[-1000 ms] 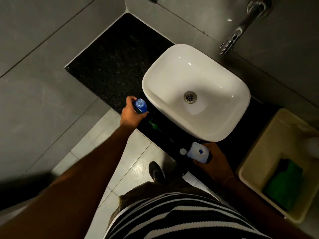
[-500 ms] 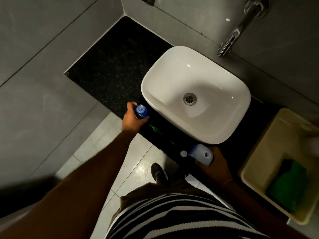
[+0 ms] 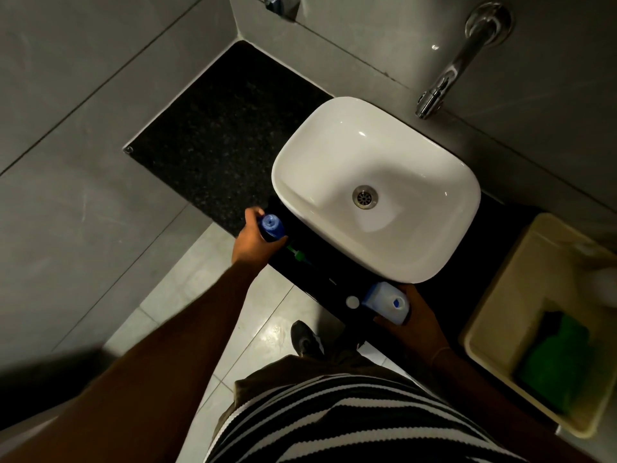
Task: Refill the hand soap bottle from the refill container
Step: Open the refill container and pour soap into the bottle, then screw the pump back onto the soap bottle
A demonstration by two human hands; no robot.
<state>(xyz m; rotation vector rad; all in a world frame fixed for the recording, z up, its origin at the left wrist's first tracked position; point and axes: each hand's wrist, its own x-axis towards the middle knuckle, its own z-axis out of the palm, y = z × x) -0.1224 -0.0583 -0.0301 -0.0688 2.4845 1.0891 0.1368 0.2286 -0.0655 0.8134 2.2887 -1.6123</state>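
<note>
1. Two bottles are in hand: one small blue round plastic soap bottle (image 3: 271, 226) and one pale white-and-blue squarish plastic refill container (image 3: 387, 301)
2. One small white round cap (image 3: 352, 302) lies on the black speckled stone counter (image 3: 213, 142), just beside the refill container
3. One green pump head (image 3: 298, 255) lies on the counter's front edge, near the soap bottle (its tube is too dark to make out)
4. One white ceramic basin (image 3: 377, 152) sits between the two hands; one chrome wall tap (image 3: 447, 78) above it; one cream plastic bin (image 3: 494, 309) at the right
5. Left hand (image 3: 255, 240): arm stretched forward, fingers curled closed around the soap bottle, which stands upright at the counter's edge, left of the basin
6. Right hand (image 3: 415, 324): wrapped around the refill container from below, at the counter's front edge, just before the basin
</note>
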